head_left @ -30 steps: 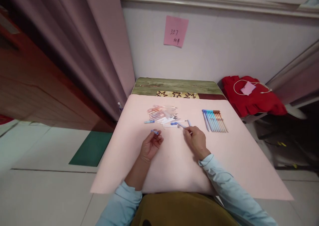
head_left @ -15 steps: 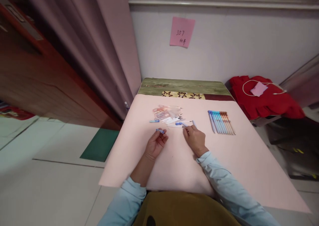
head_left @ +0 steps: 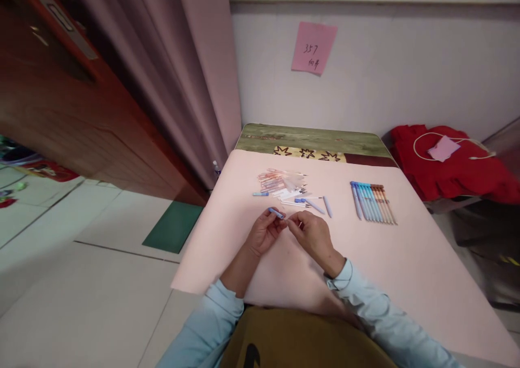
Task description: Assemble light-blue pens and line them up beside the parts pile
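My left hand [head_left: 264,232] pinches a short blue pen part [head_left: 275,213] above the pink table sheet [head_left: 390,260]. My right hand [head_left: 311,235] is closed right beside it, fingertips meeting the left ones near a thin white piece too small to name. Just beyond the hands lies a loose pile of pen parts [head_left: 284,186], clear and orange tubes, refills and blue caps. Two pale blue barrels [head_left: 320,205] lie to the right of the pile.
A neat row of several blue and orange pens [head_left: 371,201] lies at the right of the sheet. A green patterned tabletop [head_left: 309,139] shows behind it. Red cloth with a white cable [head_left: 450,162] sits to the right. Curtain and wooden door stand at left.
My right hand drew back from the pile toward my left hand, and the two hands now meet. The camera view shifted left, so everything sits further right in the picture.
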`<state>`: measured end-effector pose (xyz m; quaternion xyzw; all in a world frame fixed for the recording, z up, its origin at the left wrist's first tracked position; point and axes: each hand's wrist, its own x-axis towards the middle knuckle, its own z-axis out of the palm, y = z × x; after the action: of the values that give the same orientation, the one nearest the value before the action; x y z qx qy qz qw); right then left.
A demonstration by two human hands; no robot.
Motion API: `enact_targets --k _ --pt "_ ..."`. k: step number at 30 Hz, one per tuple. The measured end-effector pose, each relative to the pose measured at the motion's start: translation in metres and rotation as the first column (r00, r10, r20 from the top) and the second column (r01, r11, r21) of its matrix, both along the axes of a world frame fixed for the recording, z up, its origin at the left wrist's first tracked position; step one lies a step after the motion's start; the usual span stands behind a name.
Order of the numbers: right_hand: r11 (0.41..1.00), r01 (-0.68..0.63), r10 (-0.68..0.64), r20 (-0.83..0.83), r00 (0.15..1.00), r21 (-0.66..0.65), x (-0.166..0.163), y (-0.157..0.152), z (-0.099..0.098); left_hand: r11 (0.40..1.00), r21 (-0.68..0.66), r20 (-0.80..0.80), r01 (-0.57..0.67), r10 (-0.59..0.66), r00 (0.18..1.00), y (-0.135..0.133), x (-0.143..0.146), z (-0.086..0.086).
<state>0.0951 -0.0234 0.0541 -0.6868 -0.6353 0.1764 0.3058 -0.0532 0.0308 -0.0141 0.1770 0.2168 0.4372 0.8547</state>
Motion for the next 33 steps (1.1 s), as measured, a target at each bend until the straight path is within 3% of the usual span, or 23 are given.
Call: enact_targets --k 13,20,25,29,33 --pt "1.000 0.009 -0.009 -0.014 1.000 0.000 -0.001 0.004 -0.003 1.000 0.017 -0.052 -0.006 0.007 0.999 -0.003 0.004 0.008" --pt "0.998 0.048 -0.040 -0.179 0.983 0.045 -0.008 0.009 -0.010 1.000 0.010 -0.029 0.011 -0.010 1.000 -0.001 0.002 0.007" --pt "0.993 0.118 -0.113 -0.242 0.964 0.008 -0.011 0.009 -0.018 0.999 -0.049 -0.030 0.012 -0.013 0.999 0.000 0.001 0.010" --pt "0.996 0.086 -0.083 -0.283 0.955 -0.003 0.004 0.005 -0.029 0.990 -0.127 0.032 -0.060 0.064 0.997 0.002 -0.002 0.012" --pt "0.978 0.204 -0.191 -0.222 0.956 0.035 0.038 -0.002 -0.043 0.979 -0.178 0.045 -0.097 0.107 0.993 0.006 -0.003 0.010"
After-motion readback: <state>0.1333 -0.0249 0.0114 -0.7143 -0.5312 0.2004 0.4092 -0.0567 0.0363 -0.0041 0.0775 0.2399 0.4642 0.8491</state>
